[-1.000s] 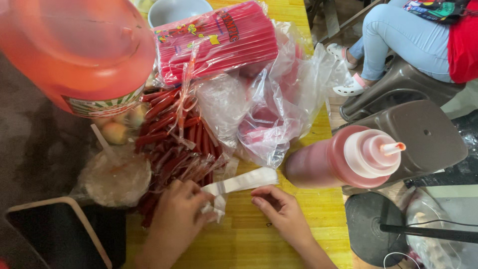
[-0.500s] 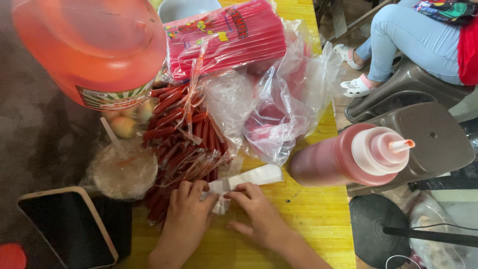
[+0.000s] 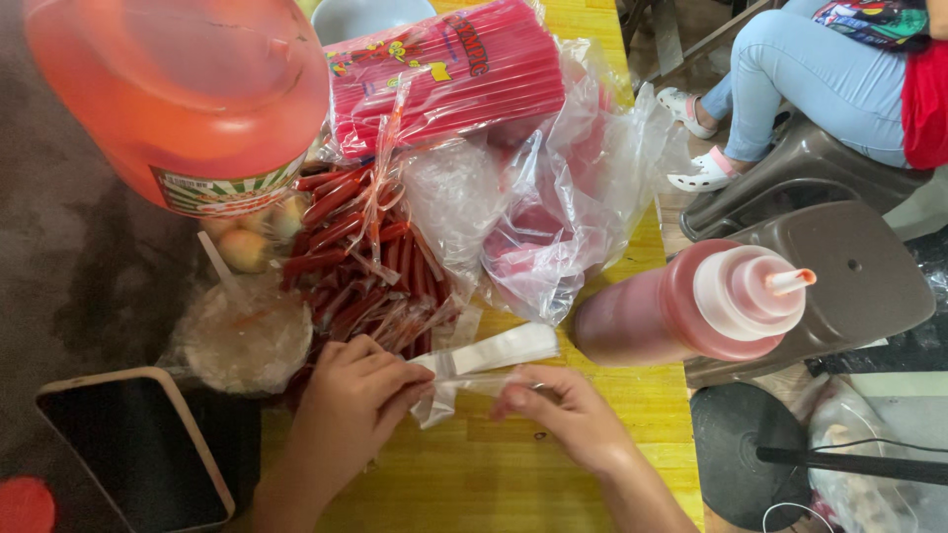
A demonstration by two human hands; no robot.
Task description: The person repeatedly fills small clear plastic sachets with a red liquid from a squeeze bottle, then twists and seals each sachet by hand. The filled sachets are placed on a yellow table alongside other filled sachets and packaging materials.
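- Left hand (image 3: pixel 351 400) and right hand (image 3: pixel 568 415) both pinch a small clear bag (image 3: pixel 474 365) just above the table (image 3: pixel 513 474).
- Yellow wooden table, crowded: red sticks (image 3: pixel 355 266), squeeze bottle (image 3: pixel 691 306), big jug (image 3: pixel 188 99).
- Beyond its edge, brown stools (image 3: pixel 839 266) on the floor.

Red squeeze bottle (image 3: pixel 691 306) beside orange jug (image 3: pixel 183 94)

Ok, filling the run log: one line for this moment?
left hand: pinching clear tube bag | right hand: pinching same bag | squeeze bottle: beside | surface: yellow table

two hands (image 3: pixel 449 415), one squeeze bottle (image 3: pixel 691 311), one big jug (image 3: pixel 183 94), one phone (image 3: pixel 133 449), two stools (image 3: pixel 820 271).
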